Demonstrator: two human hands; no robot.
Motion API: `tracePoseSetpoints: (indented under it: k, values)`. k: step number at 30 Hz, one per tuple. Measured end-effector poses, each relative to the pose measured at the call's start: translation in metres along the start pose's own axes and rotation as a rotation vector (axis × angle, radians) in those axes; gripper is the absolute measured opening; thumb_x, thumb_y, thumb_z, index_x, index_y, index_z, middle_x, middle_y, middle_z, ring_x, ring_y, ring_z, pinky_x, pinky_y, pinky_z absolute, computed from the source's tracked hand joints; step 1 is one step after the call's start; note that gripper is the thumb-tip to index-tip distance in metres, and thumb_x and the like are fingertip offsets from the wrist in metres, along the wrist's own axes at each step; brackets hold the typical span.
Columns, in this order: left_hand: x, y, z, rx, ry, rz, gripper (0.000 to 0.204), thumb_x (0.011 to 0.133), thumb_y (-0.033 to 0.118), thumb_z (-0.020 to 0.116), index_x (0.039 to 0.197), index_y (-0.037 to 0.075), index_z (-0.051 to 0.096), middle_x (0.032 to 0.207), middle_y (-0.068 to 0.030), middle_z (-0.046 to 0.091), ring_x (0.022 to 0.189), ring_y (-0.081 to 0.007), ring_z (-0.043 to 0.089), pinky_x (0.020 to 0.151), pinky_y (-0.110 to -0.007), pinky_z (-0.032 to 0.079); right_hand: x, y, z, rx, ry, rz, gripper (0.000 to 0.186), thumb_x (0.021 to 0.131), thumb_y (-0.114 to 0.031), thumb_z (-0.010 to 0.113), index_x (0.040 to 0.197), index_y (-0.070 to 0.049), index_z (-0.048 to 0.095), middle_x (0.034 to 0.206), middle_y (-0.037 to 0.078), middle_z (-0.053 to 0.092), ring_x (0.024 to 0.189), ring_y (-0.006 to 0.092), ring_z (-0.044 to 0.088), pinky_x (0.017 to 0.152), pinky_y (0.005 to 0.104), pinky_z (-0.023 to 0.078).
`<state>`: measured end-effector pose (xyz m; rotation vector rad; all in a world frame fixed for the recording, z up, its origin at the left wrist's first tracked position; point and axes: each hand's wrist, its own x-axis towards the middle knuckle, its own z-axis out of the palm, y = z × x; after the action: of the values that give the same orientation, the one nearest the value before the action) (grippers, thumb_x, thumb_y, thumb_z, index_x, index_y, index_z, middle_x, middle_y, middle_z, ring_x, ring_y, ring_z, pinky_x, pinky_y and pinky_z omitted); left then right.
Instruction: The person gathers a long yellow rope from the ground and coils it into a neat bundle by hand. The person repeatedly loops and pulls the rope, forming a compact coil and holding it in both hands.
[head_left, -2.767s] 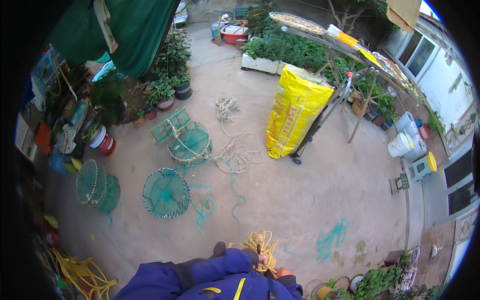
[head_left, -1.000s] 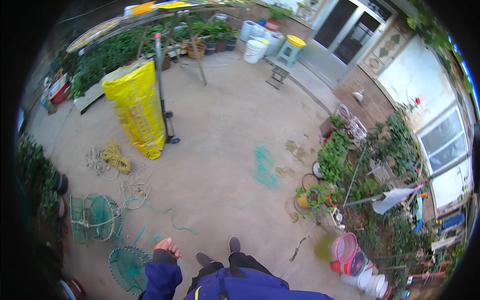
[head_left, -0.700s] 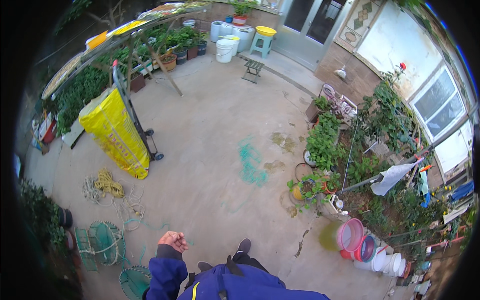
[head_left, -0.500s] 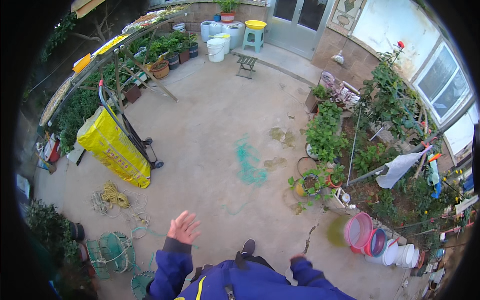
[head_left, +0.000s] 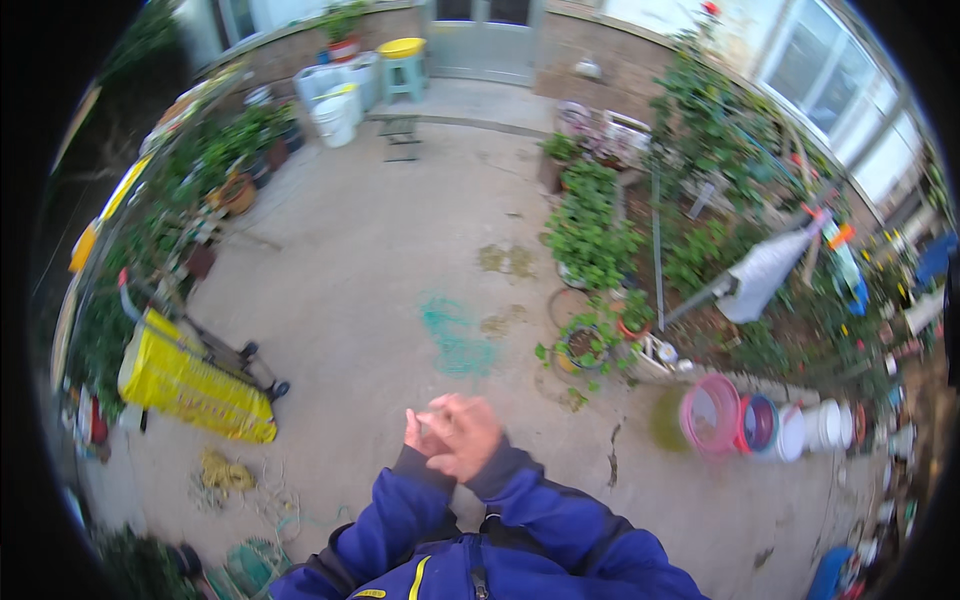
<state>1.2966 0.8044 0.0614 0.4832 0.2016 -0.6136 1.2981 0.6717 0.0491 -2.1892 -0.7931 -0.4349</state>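
Note:
My left hand [head_left: 421,436] and my right hand [head_left: 468,434] meet in front of my chest, over the concrete floor. The right palm partly covers the left one, and motion smears the fingers. On both hands the fingers that show are apart, and no object is visible in either. Whether the palms touch, I cannot tell. Beyond them, a patch of green netting or string [head_left: 455,338] lies on the ground.
On the left, a yellow sack [head_left: 195,385] leans on a hand truck [head_left: 245,365], near coiled rope [head_left: 228,470]. Buckets and basins [head_left: 712,413] line the right side, below potted plants [head_left: 590,230]. A folding stool [head_left: 400,135] stands farther off.
My right hand has come up from beside my body to meet the left. The left hand has moved right and inward. The whole view has shifted as my head turned.

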Motion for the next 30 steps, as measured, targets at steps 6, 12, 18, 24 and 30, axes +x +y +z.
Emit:
tracePoseSetpoints:
  k: [6, 12, 18, 24, 30]
  values:
    - [-0.005, 0.035, 0.093, 0.297, -0.396, 0.174, 0.094, 0.075, 0.076, 0.034, 0.141, 0.011, 0.022, 0.145, -0.0144, 0.023, 0.132, -0.0325, 0.025, 0.106, -0.043, 0.02, -0.158, 0.091, -0.028, -0.007, -0.242, 1.284, 0.056, 0.085, -0.052, 0.044, 0.124, -0.011, 0.05, 0.12, 0.017, 0.054, 0.113, 0.0294, 0.05, 0.097, 0.0379, 0.036]
    - [0.02, -0.067, 0.103, 1.724, -0.865, 0.667, 0.084, 0.077, 0.065, 0.044, 0.137, 0.008, 0.029, 0.143, -0.0188, 0.025, 0.131, -0.0374, 0.025, 0.104, -0.049, 0.018, -0.176, 0.041, 0.002, 0.954, 0.623, 1.125, 0.061, 0.087, -0.053, 0.044, 0.132, -0.013, 0.04, 0.132, 0.008, 0.044, 0.115, 0.0219, 0.049, 0.096, 0.0346, 0.037]
    - [0.031, -0.166, 0.049, 2.325, -0.693, 0.47, 0.074, 0.066, 0.047, 0.067, 0.126, 0.012, 0.042, 0.137, -0.0163, 0.035, 0.126, -0.0338, 0.033, 0.1, -0.059, 0.019, -0.257, -0.105, -0.116, 1.596, 0.939, 0.639, 0.079, 0.082, -0.046, 0.056, 0.14, -0.006, 0.022, 0.142, 0.014, 0.029, 0.127, 0.028, 0.036, 0.101, 0.0452, 0.033]
    - [0.018, -0.235, 0.042, 2.251, -0.787, 0.599, 0.07, 0.053, 0.031, 0.077, 0.116, 0.014, 0.051, 0.122, -0.0115, 0.049, 0.114, -0.0302, 0.045, 0.097, -0.054, 0.025, -0.403, -0.25, -0.168, 0.826, 1.362, 1.103, 0.05, 0.082, -0.023, 0.061, 0.127, -0.007, 0.047, 0.118, 0.011, 0.056, 0.095, 0.0242, 0.062, 0.081, 0.0344, 0.05]
    - [-0.036, -0.38, 0.092, 2.118, -0.991, 0.294, 0.057, 0.054, 0.018, 0.077, 0.105, 0.008, 0.055, 0.094, -0.0101, 0.056, 0.066, -0.0221, 0.057, 0.073, -0.041, 0.042, -0.565, -0.333, -0.158, 0.187, 1.23, 1.636, 0.043, 0.076, -0.023, 0.068, 0.117, -0.013, 0.057, 0.11, 0.011, 0.06, 0.081, 0.0169, 0.063, 0.071, 0.0262, 0.05]
